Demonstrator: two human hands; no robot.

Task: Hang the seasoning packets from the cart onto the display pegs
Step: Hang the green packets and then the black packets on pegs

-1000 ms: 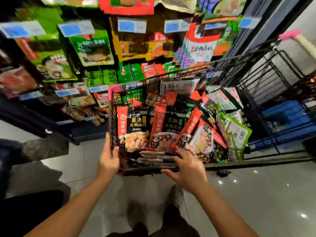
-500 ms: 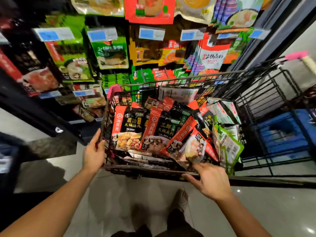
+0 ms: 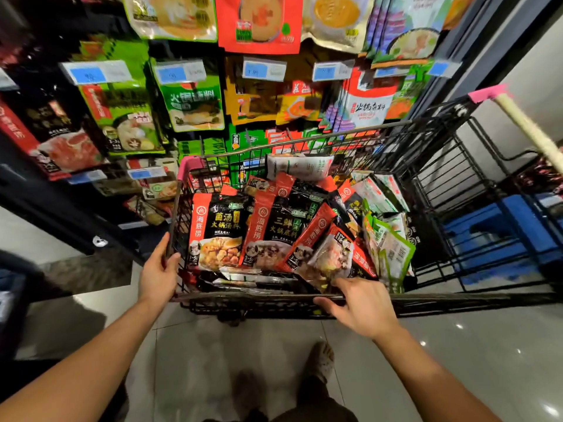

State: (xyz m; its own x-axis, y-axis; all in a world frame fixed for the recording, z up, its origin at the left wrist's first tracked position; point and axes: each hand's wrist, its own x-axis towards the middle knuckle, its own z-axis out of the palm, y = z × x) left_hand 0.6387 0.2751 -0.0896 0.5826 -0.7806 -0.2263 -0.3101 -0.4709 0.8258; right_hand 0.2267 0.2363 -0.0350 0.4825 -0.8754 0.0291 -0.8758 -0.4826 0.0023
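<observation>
Left hand (image 3: 158, 277) has the cart (image 3: 243, 297) by its near left corner, fingers curled round the side rim wire, thumb on the inner side, nothing else in it. Right hand (image 3: 364, 306) sits on the near rim, thumb hooked under the bar, fingers folded over the top into the basket. I cannot tell whether those fingertips touch the clear-fronted packet (image 3: 332, 260) lying just beyond them. Seasoning packets (image 3: 274, 229) lie heaped loose in the basket. Just past the fingers, between my two hands, two black-and-red ones stand side by side, faces toward me. Beyond the right fingers and off to their right, green-and-white packets (image 3: 393, 251) lean on edge. A white packet (image 3: 300, 166) rests against the far rim, well past both hands. Pink cap (image 3: 189, 166) marks the far left corner, straight on from the left fingers. Behind the cart, hanging packets (image 3: 192, 108) cover the display, with blue price tags (image 3: 170, 74) above them; the pegs themselves I cannot make out. Far right of the right hand is a blue crate (image 3: 499, 236) behind the wire, with a pale handle with pink tape (image 3: 530, 129) above it. Below my wrist, one shoe (image 3: 320, 359) on grey tiled floor (image 3: 457, 360).
</observation>
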